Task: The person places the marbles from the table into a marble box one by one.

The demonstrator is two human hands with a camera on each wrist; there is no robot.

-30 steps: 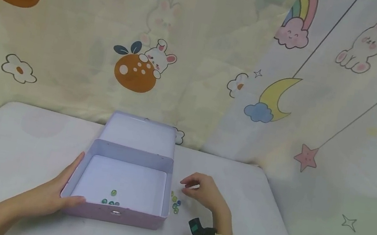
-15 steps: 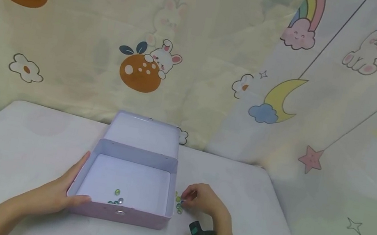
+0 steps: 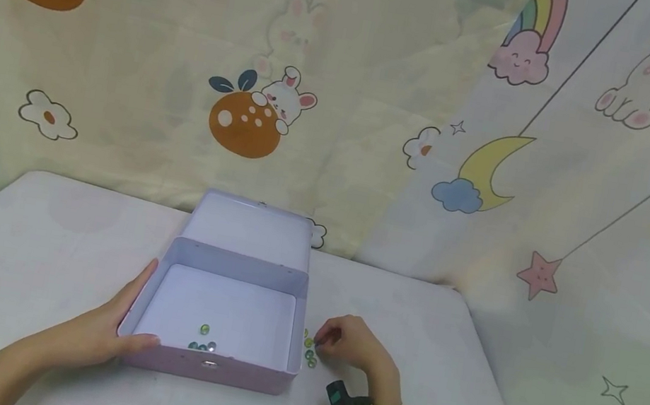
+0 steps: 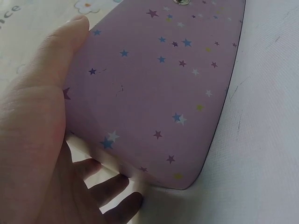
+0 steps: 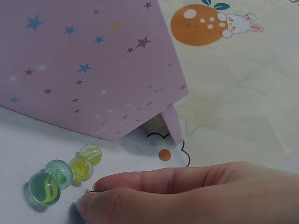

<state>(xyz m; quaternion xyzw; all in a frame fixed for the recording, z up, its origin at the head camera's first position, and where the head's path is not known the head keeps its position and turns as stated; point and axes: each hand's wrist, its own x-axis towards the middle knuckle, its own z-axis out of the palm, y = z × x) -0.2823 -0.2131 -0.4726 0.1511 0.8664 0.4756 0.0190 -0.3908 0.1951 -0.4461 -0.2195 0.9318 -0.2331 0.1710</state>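
Observation:
A tin box (image 3: 207,367), pinkish purple with printed stars, lies with its lid (image 3: 249,229) tipped back. My left hand (image 3: 90,335) grips its near left corner, thumb at the front and fingers along the left side. Inside the box several glass marbles (image 3: 205,329) sit near the front wall. Just right of the box my right hand (image 3: 356,344) pinches a small bluish marble between thumb and index finger, mostly hidden by the fingertips. Beside those fingertips several green and yellow marbles (image 5: 44,188) lie in a short row on the table.
A white cloth covers the table (image 3: 82,226). Behind it hangs a curtain (image 3: 344,127) printed with rabbits, oranges and a moon. A black wrist camera (image 3: 346,399) sits on my right wrist.
My right hand has come down from above the marbles and now pinches one at the table. Marbles inside the box have shifted slightly. My left hand stays on the box.

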